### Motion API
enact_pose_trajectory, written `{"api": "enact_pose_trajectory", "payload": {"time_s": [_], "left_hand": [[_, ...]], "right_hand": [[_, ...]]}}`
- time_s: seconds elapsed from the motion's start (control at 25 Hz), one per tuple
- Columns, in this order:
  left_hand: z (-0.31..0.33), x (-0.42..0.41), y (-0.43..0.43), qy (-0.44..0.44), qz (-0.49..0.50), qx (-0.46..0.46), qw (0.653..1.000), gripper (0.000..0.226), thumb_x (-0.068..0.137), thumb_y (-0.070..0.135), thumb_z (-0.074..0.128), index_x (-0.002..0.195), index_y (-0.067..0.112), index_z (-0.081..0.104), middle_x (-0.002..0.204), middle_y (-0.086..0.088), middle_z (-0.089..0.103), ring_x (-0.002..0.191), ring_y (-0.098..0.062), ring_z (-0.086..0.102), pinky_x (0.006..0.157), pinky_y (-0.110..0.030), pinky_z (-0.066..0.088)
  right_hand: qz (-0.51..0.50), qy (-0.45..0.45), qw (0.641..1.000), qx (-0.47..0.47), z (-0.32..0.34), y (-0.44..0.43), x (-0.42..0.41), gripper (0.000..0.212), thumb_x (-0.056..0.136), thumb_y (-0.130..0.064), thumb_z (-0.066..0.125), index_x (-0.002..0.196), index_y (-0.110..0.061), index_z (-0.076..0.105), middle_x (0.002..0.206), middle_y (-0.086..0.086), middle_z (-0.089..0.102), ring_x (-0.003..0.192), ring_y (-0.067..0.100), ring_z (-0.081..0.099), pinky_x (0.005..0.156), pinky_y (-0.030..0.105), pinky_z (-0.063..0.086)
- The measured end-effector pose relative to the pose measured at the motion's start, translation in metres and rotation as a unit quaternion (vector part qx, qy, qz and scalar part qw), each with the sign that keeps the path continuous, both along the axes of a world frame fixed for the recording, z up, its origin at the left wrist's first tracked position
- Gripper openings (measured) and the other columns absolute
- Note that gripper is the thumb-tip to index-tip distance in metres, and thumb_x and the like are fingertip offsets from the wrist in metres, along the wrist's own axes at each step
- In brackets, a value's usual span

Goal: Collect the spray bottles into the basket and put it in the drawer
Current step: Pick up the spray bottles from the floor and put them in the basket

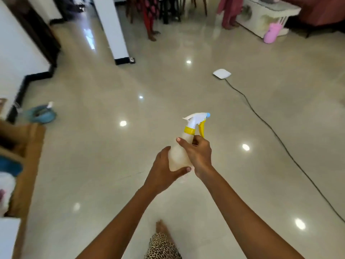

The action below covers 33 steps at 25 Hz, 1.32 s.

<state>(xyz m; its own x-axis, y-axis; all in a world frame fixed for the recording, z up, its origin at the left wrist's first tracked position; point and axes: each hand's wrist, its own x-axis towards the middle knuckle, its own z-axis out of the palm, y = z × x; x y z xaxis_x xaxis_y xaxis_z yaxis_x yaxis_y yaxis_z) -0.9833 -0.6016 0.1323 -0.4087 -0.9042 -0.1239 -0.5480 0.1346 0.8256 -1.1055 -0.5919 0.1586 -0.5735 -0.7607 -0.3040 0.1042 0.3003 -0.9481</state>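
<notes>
I hold a translucent white spray bottle [178, 156] with a yellow collar, yellow trigger and white head in front of me, above the floor. My left hand [163, 171] cups its base and lower body. My right hand [198, 153] wraps the upper body just under the collar. A blue basket [42, 114] sits on the floor at the far left with the white top of another spray bottle [50, 105] sticking out of it. An open wooden drawer [28, 156] shows at the left edge, holding blurred items.
A white flat device [221, 73] lies on the glossy tiled floor with a black cable [280, 139] trailing to the right edge. A white pillar [113, 28] stands ahead. Two people stand at the back near dark chairs. A pink container [271, 33] stands by a white cabinet.
</notes>
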Motion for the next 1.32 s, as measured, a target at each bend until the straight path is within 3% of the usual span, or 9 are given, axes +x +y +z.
{"api": "enact_pose_trajectory", "payload": {"time_s": [0.16,0.28,0.44,0.6,0.76,0.92,1.12,1.32], "left_hand": [[0.034,0.11,0.051,0.027,0.141,-0.021,0.989,0.091,0.058,0.049,0.079,0.132,0.02,0.034,0.128,0.005,0.048,0.113,-0.011,0.047,0.084,-0.017,0.038],[0.053,0.18,0.074,0.018,0.214,-0.049,0.975,0.091,0.055,0.048,0.08,0.13,0.021,0.036,0.118,0.013,0.045,0.104,-0.005,0.044,0.075,-0.009,0.034],[0.075,0.287,0.103,0.0,0.313,-0.072,0.947,0.094,0.055,0.05,0.079,0.132,0.024,0.033,0.123,0.011,0.043,0.105,-0.006,0.041,0.081,-0.02,0.038],[0.082,0.398,0.151,0.001,0.391,-0.075,0.917,0.092,0.057,0.047,0.079,0.132,0.027,0.031,0.132,0.003,0.046,0.108,-0.009,0.044,0.08,-0.022,0.043],[0.085,0.502,0.204,-0.022,0.456,-0.077,0.886,0.091,0.06,0.043,0.08,0.133,0.026,0.029,0.137,0.0,0.043,0.109,-0.008,0.041,0.076,-0.014,0.042],[0.082,0.582,0.243,-0.026,0.523,-0.08,0.848,0.095,0.058,0.044,0.081,0.134,0.023,0.028,0.137,-0.002,0.045,0.116,-0.015,0.045,0.086,-0.023,0.044],[0.064,0.663,0.266,-0.03,0.592,-0.08,0.801,0.095,0.055,0.042,0.083,0.132,0.023,0.031,0.132,0.001,0.048,0.108,-0.009,0.042,0.072,-0.005,0.032],[0.045,0.753,0.259,-0.027,0.649,-0.046,0.759,0.098,0.055,0.036,0.085,0.135,0.021,0.029,0.136,-0.003,0.047,0.113,-0.012,0.044,0.084,-0.022,0.037]], "right_hand": [[0.153,0.018,0.988,-0.027,0.038,0.024,0.104,0.026,0.066,-0.034,0.081,0.082,-0.019,0.067,0.079,-0.007,0.07,0.073,0.005,0.065,0.061,0.018,0.049],[0.227,0.051,0.971,-0.052,0.058,0.032,0.176,0.029,0.065,-0.035,0.082,0.085,-0.02,0.067,0.082,-0.006,0.071,0.078,0.009,0.067,0.07,0.026,0.054],[0.319,0.073,0.939,-0.105,0.08,0.042,0.289,0.03,0.066,-0.035,0.082,0.087,-0.019,0.067,0.084,-0.002,0.072,0.08,0.012,0.068,0.077,0.032,0.056],[0.405,0.083,0.898,-0.151,0.086,0.068,0.412,0.032,0.066,-0.037,0.081,0.088,-0.022,0.066,0.083,-0.007,0.069,0.079,0.007,0.067,0.076,0.029,0.056],[0.464,0.054,0.866,-0.178,0.083,0.108,0.528,0.037,0.068,-0.034,0.081,0.098,-0.021,0.064,0.091,-0.007,0.069,0.085,0.007,0.067,0.078,0.027,0.056],[0.526,0.048,0.825,-0.201,0.082,0.136,0.624,0.041,0.069,-0.033,0.08,0.104,-0.023,0.062,0.095,-0.012,0.065,0.086,0.005,0.063,0.077,0.019,0.05],[0.599,0.068,0.773,-0.199,0.072,0.148,0.72,0.038,0.072,-0.032,0.078,0.104,-0.018,0.065,0.094,-0.01,0.065,0.088,0.008,0.061,0.083,0.026,0.05],[0.655,0.058,0.728,-0.194,0.058,0.135,0.818,0.034,0.075,-0.029,0.076,0.104,-0.015,0.068,0.091,-0.008,0.066,0.084,0.006,0.061,0.081,0.026,0.049]]}}
